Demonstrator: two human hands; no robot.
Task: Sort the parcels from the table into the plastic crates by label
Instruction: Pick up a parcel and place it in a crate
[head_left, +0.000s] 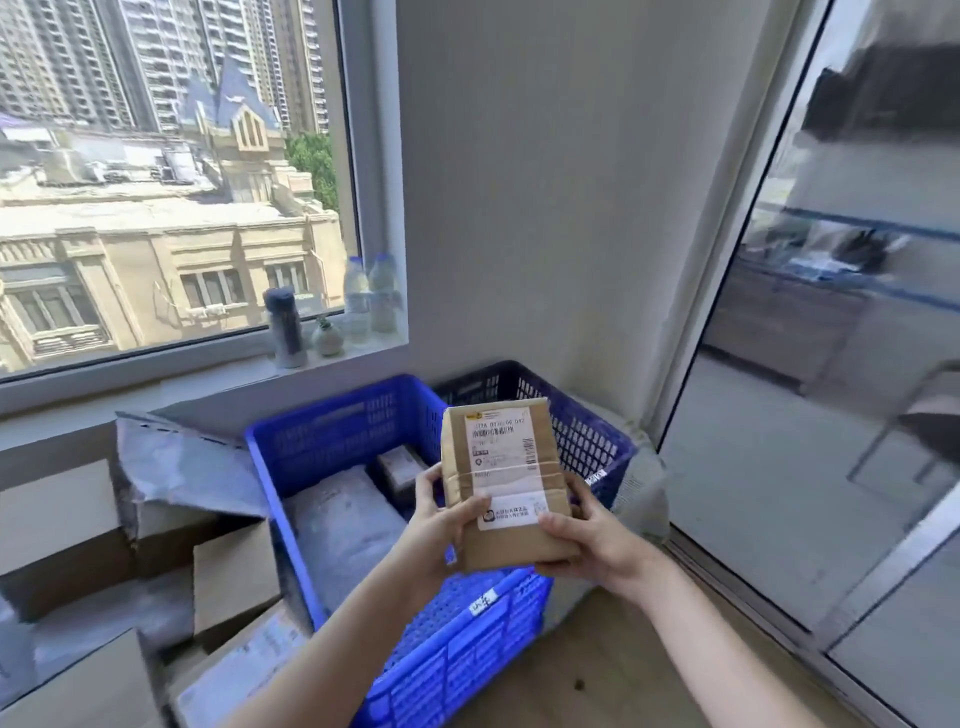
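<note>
From the head camera, both hands hold one brown paper parcel (503, 480) up in the air, label side facing the camera. The left hand (441, 525) is closed on the parcel's lower left edge, thumb lying across the front just beside the white shipping label (506, 467), fingers wrapped behind. The right hand (587, 540) is closed on the lower right corner, thumb on the front at the label's bottom edge, the other fingers out of sight behind the parcel. The parcel stands nearly upright, tilted slightly back, with clear tape crossing its middle.

Directly below and beyond the hands sits a bright blue plastic crate (332, 441); a grey plastic mailer (337, 525) and a small brown box (400, 467) lie inside it, to the left of the left hand. A small white tag (482, 603) is stuck on the crate's near wall, under the left wrist. Behind the parcel, past the right hand's fingertips, is a darker navy crate (587, 441); its contents cannot be seen.

Far to the left of the left hand lies a heap of cardboard boxes (228, 582) and grey mailers (176, 462). Above them, a windowsill (218, 369) carries a dark flask (284, 330), a small pale vase (327, 338) and two clear bottles (370, 296).
</note>
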